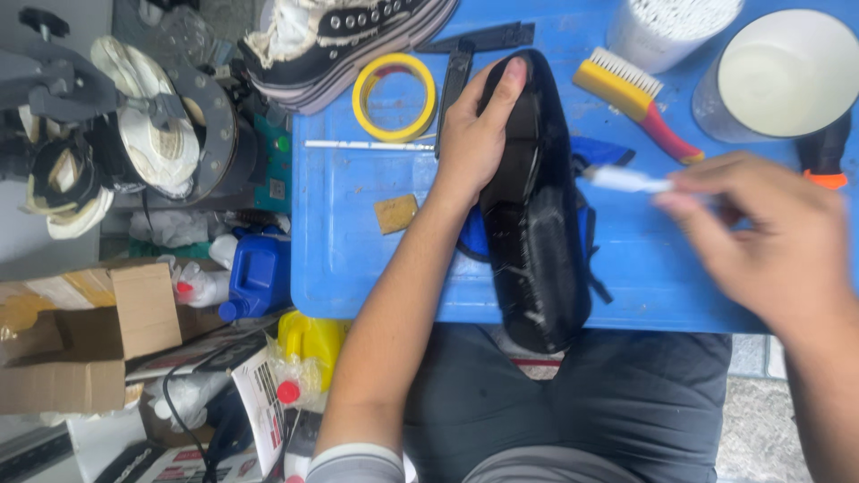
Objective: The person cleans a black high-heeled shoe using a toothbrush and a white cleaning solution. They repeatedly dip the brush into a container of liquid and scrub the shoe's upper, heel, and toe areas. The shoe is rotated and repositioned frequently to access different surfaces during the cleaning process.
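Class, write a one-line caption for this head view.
Left hand steadies a black shoe on a blue table; right hand holds a small brush.

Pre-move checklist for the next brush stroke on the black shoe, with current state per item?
1. Left hand steadies the black shoe, thumb on its far end: ok.
2. Shoe lies sole-up on the blue table: ok, though its near end overhangs the table edge.
3. Right hand grips the small white brush: ok, blurred by motion.
4. Brush tip in contact with the shoe: cannot tell; it sits at the shoe's right edge.
5. White bucket near the right hand: ok.
6. Yellow scrub brush lies apart from the stroke path: ok.
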